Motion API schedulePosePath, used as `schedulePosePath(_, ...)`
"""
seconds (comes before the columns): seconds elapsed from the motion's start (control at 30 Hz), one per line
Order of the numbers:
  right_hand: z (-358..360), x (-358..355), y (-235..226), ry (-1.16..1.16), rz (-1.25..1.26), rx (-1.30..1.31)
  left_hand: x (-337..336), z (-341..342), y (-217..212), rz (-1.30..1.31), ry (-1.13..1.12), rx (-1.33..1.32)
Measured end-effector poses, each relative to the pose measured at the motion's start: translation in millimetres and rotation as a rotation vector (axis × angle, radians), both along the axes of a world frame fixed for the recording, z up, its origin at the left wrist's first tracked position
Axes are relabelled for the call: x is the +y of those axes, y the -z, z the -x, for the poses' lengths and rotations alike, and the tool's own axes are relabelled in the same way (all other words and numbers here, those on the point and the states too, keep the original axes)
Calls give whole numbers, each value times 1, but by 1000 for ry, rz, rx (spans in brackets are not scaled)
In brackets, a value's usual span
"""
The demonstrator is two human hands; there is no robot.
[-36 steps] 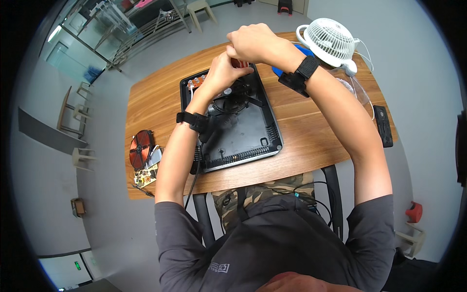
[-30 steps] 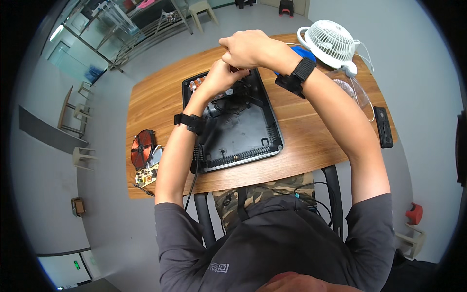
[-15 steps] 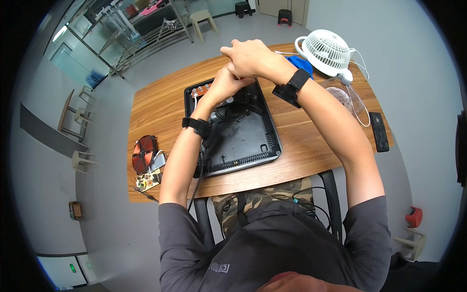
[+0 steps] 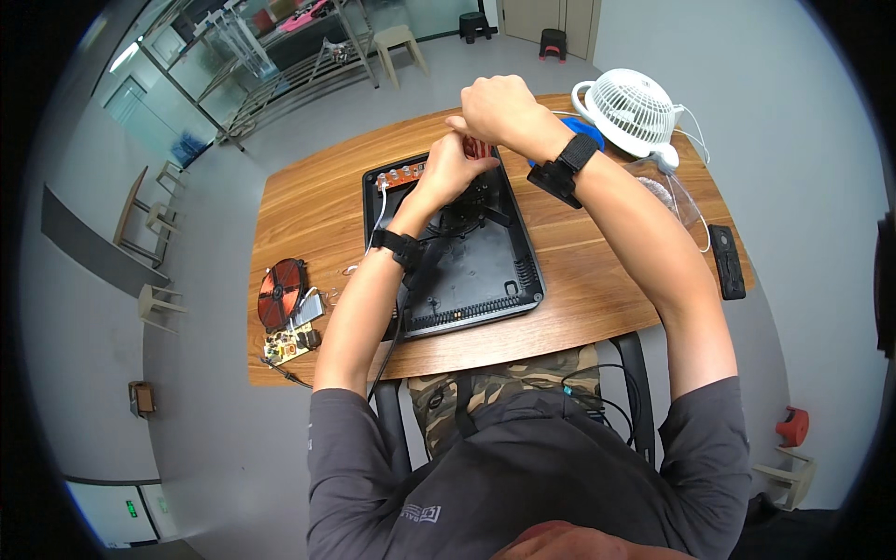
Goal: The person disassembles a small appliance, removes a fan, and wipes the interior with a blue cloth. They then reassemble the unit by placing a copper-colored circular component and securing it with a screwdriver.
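A shallow black plastic housing (image 4: 476,275) lies open on the wooden table, its inside facing up. A round black fan (image 4: 457,219) sits in its far half. Along the far left inner edge runs an orange circuit board (image 4: 396,175) with a white cable (image 4: 381,210) leading off it. My left hand (image 4: 450,170) is over that far end beside the board, fingers bent and closed; what they hold is hidden. Just beyond and above it, my right hand (image 4: 504,110) is curled into a fist, back of the hand up, hiding whatever is in it.
At the left lie a copper coil disc (image 4: 282,294) and a yellowish circuit board (image 4: 289,345) with components. A white fan (image 4: 635,110), a blue cloth (image 4: 583,133), a clear plastic bag (image 4: 686,196) and a black oblong object (image 4: 725,261) occupy the right side.
My right hand has come slightly away from my left hand, toward the right. More of the orange board now shows past my left hand. The whole view has shifted a little.
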State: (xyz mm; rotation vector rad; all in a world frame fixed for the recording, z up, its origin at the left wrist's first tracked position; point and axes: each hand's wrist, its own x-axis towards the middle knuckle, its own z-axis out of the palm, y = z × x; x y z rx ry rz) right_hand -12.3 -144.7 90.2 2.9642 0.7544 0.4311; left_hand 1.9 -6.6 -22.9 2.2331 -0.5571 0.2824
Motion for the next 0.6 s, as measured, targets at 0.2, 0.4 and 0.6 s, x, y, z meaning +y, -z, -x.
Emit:
schedulePosePath(0.2, -1, -4, 13, -103, -99, 26, 11, 0, -6, 29, 184, 83)
schedulePosePath(0.4, -2, -3, 20, -106, -158, -56, 15, 5, -8, 136, 147, 141)
schedulePosePath(0.6, 2, 1, -4, 94, -1, 2, -6, 5, -9, 11, 16, 12)
